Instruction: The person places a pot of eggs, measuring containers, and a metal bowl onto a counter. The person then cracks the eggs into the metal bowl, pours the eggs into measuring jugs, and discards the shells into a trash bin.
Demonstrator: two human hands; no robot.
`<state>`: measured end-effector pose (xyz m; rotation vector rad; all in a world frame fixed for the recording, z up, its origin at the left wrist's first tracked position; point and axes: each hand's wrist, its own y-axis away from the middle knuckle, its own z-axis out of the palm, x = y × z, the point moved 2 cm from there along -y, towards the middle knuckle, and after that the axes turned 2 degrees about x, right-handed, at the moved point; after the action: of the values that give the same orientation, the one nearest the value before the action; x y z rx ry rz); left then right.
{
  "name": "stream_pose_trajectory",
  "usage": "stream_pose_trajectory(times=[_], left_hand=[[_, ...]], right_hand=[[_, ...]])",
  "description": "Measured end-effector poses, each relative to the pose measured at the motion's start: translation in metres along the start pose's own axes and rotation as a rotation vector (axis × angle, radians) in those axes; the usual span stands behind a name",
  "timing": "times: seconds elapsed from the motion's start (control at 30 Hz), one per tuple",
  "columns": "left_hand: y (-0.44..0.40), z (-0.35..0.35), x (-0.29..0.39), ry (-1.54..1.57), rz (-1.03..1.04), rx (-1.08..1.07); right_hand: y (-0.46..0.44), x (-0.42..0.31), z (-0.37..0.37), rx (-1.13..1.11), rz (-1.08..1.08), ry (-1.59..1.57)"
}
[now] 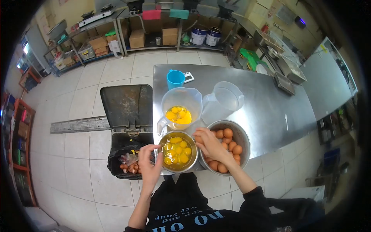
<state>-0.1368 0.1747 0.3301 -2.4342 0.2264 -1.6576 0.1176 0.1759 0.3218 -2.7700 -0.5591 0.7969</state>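
“Many yolks (184, 159) are already lying in the steel bowl (177, 170), so how far is the work getting?”

“A good way, judging by what is showing. More yolk is covering the bottom of the clear jug (194, 99) just beyond the bowl, and broken shells (133, 168) are heaping up in the open bin (125, 101) beside the table (266, 102).”

“And what is remaining?”

“Plenty. A good number of whole eggs (232, 145) are resting in the big metal pot (246, 141), just right of the bowl, so this stage is looking well short of finished.”

“What is the right hand (213, 145) doing?”

“It is hovering between bowl and pot, and it is apparently grasping a brown egg (198, 136). The fingers are partly hiding the shell, so nobody is telling from here whether it is cracked.”

“And the left hand (150, 160)?”

“That one is holding nothing. Its fingers are curving loosely at the bowl's left rim, though the view is leaving it uncertain whether they are touching the metal.”
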Motion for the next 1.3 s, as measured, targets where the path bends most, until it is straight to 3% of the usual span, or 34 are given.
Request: stream_pose_trajectory(times=[0.07,0.13,0.17,0.23,0.3,0.33,0.4,0.5,0.6,0.7,0.83,0.93,1.0,1.13,1.2,1.23,1.3], left_hand=[[-0.006,0.015,0.006,0.039,0.109,-0.137],[-0.015,0.028,0.035,0.131,0.075,-0.218],[-0.017,0.033,0.046,0.223,0.048,-0.31],[-0.02,0.044,0.046,0.264,0.049,-0.325],[-0.025,0.045,0.045,0.331,0.061,-0.345],[-0.026,0.043,0.044,0.33,0.063,-0.346],[-0.025,0.039,0.037,0.332,0.034,-0.368],[-0.024,0.038,0.028,0.289,0.029,-0.334],[-0.021,0.04,0.014,0.161,0.037,-0.289],[-0.017,0.046,0.0,0.093,0.018,-0.222],[-0.016,0.043,-0.016,0.079,-0.01,-0.239],[-0.016,0.034,-0.025,0.154,-0.017,-0.224],[-0.018,0.03,-0.029,0.167,0.02,-0.288],[-0.017,0.031,-0.02,0.209,0.056,-0.379],[-0.01,0.036,-0.004,0.255,0.01,-0.345],[-0.005,0.036,-0.01,0.163,0.018,-0.329],[0.012,0.004,-0.022,0.085,-0.047,-0.274]], right_hand=[[-0.004,-0.015,-0.009,0.074,0.153,-0.345],[-0.01,-0.034,-0.019,0.039,0.333,-0.523],[-0.013,-0.04,-0.019,0.007,0.5,-0.829],[-0.015,-0.044,-0.015,-0.024,0.662,-1.136],[-0.014,-0.048,-0.011,-0.095,0.641,-1.241],[-0.013,-0.049,-0.011,-0.093,0.64,-1.242],[-0.012,-0.053,-0.014,-0.176,0.401,-0.952],[-0.014,-0.051,-0.009,-0.155,0.239,-0.696],[-0.018,-0.053,0.012,-0.1,0.185,-0.499],[-0.019,-0.049,0.038,-0.034,0.203,-0.459],[-0.021,-0.054,0.043,-0.103,0.213,-0.404],[-0.022,-0.056,0.037,-0.111,0.139,-0.396],[-0.022,-0.052,0.038,-0.074,-0.032,-0.243],[-0.027,-0.074,0.03,-0.061,0.075,-0.233],[-0.024,-0.09,0.035,0.138,0.051,-0.146],[-0.018,-0.1,0.03,0.135,0.058,-0.145],[0.001,-0.121,0.019,0.323,0.257,-0.053]])
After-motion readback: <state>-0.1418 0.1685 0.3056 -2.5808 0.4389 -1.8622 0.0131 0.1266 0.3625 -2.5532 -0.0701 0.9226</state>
